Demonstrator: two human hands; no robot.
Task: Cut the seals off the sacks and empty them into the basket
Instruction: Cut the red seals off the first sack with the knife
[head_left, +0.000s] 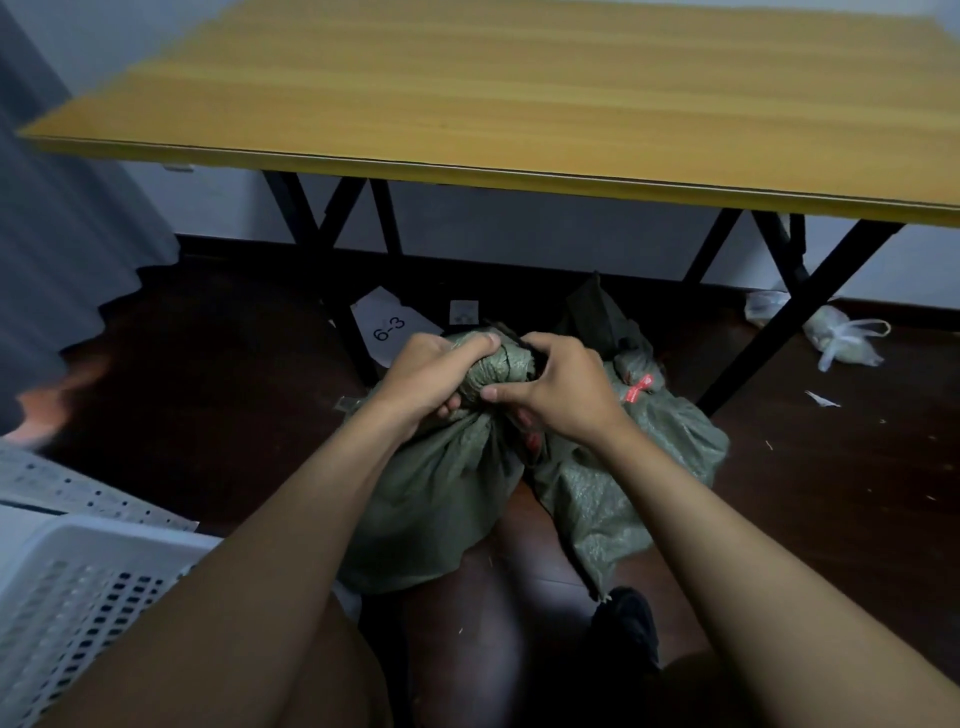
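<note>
Hands, the left hand (428, 382) and right hand (558, 392), both squeeze the bunched neck of the green woven sack (441, 488), which stands upright on the dark floor (208, 389) by the white plastic basket (78, 587).

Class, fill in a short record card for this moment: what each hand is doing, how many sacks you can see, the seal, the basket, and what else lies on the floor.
left hand: left hand grips the bunched neck of the near sack
right hand: right hand grips the same neck from the other side
sacks: two green woven ones on the floor; the far sack lies behind and to the right
seal: red seal tied on the far sack's neck
basket: white perforated basket at lower left
floor: paper marked 6-3; tied plastic bag
table: wooden folding table above
</note>
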